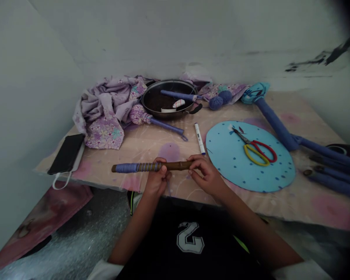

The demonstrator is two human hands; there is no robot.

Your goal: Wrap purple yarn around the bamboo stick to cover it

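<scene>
A brown bamboo stick (176,166) lies level across both my hands, above the table's front edge. Blue yarn (126,167) wraps its left end tightly, then runs in spaced turns toward the middle. My left hand (157,179) is closed around the stick near the last turns, thumb on top. A strand hangs below that hand. At the bare right end, my right hand (205,174) pinches the stick between thumb and fingers. A white marker (200,139) lies just beyond my right hand, beside a round light-blue board (221,155) with dark spots.
Scissors (256,149) with red and yellow handles rest on the board. Behind are a black pan (151,105), yarn balls (216,103) and floral cloth (105,128). A cloth-headed wrapped stick (166,125) lies mid-table, a black notebook (67,153) at left, wrapped sticks (335,181) at right.
</scene>
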